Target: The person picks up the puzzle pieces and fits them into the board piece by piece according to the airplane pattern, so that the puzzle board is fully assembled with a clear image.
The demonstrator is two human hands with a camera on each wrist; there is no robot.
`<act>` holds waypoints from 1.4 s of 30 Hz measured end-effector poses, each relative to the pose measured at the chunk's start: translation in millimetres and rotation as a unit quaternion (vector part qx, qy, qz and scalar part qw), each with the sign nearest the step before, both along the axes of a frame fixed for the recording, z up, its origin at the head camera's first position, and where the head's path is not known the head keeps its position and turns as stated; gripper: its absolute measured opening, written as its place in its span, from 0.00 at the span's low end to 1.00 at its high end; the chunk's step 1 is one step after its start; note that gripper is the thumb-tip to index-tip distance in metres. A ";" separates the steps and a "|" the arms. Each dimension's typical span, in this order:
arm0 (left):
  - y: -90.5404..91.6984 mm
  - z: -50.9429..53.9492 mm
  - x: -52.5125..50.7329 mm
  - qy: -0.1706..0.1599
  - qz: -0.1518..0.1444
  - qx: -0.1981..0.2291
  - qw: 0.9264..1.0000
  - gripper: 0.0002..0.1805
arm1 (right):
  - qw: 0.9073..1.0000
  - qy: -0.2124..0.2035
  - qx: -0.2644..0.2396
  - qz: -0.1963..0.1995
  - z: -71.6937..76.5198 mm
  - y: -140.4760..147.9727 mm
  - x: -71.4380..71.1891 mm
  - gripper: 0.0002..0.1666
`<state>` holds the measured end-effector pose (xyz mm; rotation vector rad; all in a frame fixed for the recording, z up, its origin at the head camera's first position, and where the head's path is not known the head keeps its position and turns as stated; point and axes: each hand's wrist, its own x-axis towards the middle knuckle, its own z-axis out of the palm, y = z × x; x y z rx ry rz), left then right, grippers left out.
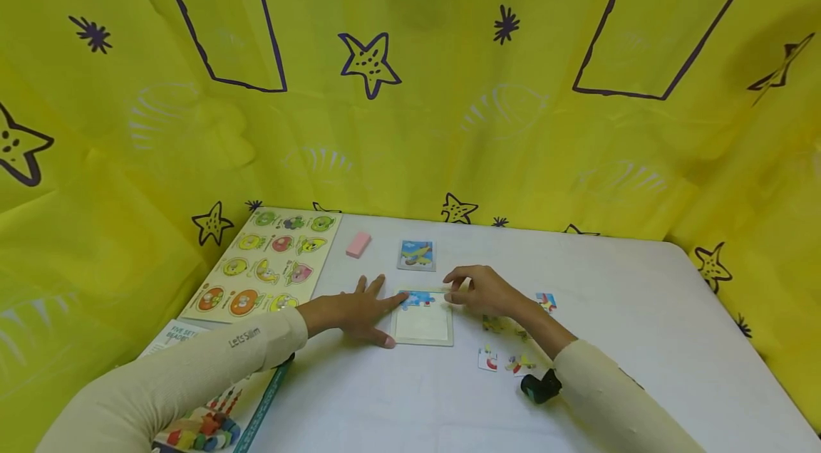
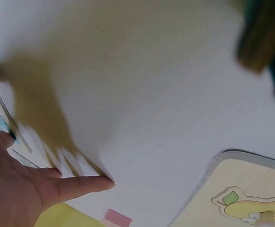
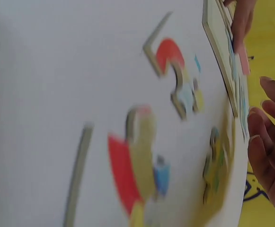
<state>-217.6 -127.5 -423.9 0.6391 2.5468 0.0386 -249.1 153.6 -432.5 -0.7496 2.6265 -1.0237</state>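
Your left hand (image 1: 360, 312) lay splayed, one finger touching the joined pieces (image 1: 420, 299) at the tray (image 1: 422, 328)'s twelve o'clock; your right hand (image 1: 484, 289), at two, had loosely bent fingers gripping nothing visible. The loose pieces (image 1: 487, 359) around four looked light, stiff, best pinched by their edges.

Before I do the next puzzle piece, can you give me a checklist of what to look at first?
1. Is the tray flat on the table? Ok.
2. Is the left hand at the tray? Ok, a fingertip is at its upper left.
3. Does the right hand have a piece? Cannot tell; none shows clearly.
4. Is the tray full? Not ok; the joined pieces cover only part of the top.
5. Are loose pieces nearby? Ok, right of the tray.
6. Is the small picture uncovered? Ok.
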 end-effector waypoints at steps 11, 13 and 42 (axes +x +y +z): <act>2.4 6.1 6.5 0.004 0.004 0.007 1.000 0.52 | 0.999 0.002 -0.016 -0.045 3.6 62.7 2.1 0.16; 2.7 6.9 7.3 0.005 0.003 0.006 1.000 0.52 | 0.998 0.008 -0.020 -0.052 2.9 75.1 2.5 0.16; 1.7 5.7 2.7 -0.002 0.006 0.003 1.000 0.51 | 0.990 0.043 0.064 -0.115 -10.2 156.2 17.0 0.21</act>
